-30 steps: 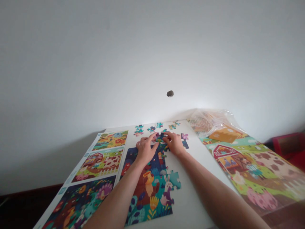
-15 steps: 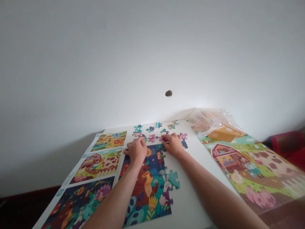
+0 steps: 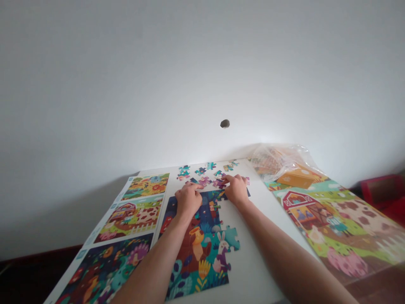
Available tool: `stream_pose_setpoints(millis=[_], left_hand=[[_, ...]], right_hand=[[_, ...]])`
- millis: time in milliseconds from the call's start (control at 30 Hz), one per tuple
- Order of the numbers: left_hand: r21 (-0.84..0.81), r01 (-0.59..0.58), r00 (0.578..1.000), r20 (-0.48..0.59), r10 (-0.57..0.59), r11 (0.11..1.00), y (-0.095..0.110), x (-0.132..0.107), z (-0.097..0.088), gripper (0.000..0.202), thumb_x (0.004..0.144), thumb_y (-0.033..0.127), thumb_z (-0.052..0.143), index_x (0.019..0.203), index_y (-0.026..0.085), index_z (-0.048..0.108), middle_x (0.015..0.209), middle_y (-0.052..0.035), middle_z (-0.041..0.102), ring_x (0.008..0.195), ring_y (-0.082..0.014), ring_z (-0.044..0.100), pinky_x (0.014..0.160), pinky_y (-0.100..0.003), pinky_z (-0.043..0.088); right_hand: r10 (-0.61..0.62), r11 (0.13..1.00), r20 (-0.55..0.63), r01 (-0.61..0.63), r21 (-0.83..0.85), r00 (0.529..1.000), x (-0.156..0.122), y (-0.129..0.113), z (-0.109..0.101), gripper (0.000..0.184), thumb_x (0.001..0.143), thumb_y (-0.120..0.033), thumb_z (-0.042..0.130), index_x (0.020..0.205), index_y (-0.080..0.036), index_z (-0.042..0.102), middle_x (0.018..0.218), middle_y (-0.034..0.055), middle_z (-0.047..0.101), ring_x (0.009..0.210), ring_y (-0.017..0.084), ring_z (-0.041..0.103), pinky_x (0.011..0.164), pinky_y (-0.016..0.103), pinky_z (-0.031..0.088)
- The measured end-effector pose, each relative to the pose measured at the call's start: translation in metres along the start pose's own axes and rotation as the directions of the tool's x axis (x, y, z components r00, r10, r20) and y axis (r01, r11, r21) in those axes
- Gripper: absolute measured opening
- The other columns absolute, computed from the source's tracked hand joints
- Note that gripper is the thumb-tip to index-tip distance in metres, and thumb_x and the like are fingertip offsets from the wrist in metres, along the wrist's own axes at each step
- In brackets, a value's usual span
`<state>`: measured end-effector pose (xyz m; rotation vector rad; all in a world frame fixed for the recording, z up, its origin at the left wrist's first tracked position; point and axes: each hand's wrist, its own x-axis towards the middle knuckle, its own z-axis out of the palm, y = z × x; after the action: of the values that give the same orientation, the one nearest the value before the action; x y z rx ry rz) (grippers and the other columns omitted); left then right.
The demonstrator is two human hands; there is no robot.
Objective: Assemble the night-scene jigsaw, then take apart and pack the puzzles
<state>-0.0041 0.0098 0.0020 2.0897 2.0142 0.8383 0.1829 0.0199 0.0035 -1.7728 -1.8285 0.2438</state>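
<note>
A partly built jigsaw puzzle (image 3: 202, 245), dark with a bear, a rabbit and flowers, lies on the white table (image 3: 256, 261). My left hand (image 3: 187, 198) rests knuckles-up on its far left part, fingers curled, fingertips by a purple loose piece (image 3: 205, 181). My right hand (image 3: 236, 189) lies at the puzzle's far right edge, its fingers pinched on a purple and dark piece (image 3: 219, 183). Several loose pieces (image 3: 202, 169) are scattered just beyond both hands.
A sheet of reference pictures (image 3: 126, 219) lies left of the puzzle. A finished farm puzzle (image 3: 335, 223) with a red barn covers the right side. An orange box (image 3: 295, 178) and a crumpled clear plastic bag (image 3: 278, 158) sit at the back right. A white wall rises behind the table.
Both hands left the far middle of the puzzle; the left drew back left, then came in again. The right now pinches a purple piece slightly farther out.
</note>
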Motion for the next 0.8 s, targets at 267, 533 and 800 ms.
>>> stream_pose_setpoints(millis=[267,533,800], left_hand=[[-0.006,-0.089,0.996,-0.009,0.089,0.996,-0.003,0.001,0.002,0.041,0.07,0.0,0.045,0.083,0.026,0.074,0.102,0.0007,0.071,0.104,-0.0201,0.061,0.091,-0.034,0.044],[0.016,-0.134,0.991,0.02,0.133,0.991,-0.004,0.001,0.006,0.045,0.068,0.0,0.046,0.088,0.028,0.075,0.116,0.0029,0.069,0.115,-0.0201,0.057,0.1,-0.037,0.042],[0.026,-0.103,0.994,0.051,0.102,0.994,-0.002,0.001,0.005,0.046,0.07,0.0,0.044,0.09,0.028,0.075,0.12,0.0018,0.068,0.119,-0.0206,0.055,0.099,-0.04,0.041]], right_hand=[[-0.017,1.0,-0.004,0.017,-0.015,1.0,0.0,0.001,0.002,0.05,0.069,-0.002,0.049,0.107,-0.027,0.069,0.1,0.0024,0.073,0.105,0.024,0.052,0.089,0.037,0.026],[-0.034,0.995,0.072,0.04,-0.086,0.997,0.001,0.004,0.009,0.026,0.085,-0.038,0.057,0.108,-0.03,0.068,0.115,0.0033,0.066,0.109,0.029,0.045,0.088,0.042,0.026],[-0.055,0.995,0.095,0.062,-0.073,0.994,0.002,0.004,0.01,0.033,0.086,-0.036,0.058,0.118,-0.032,0.063,0.117,0.0048,0.062,0.11,0.028,0.044,0.09,0.041,0.026]])
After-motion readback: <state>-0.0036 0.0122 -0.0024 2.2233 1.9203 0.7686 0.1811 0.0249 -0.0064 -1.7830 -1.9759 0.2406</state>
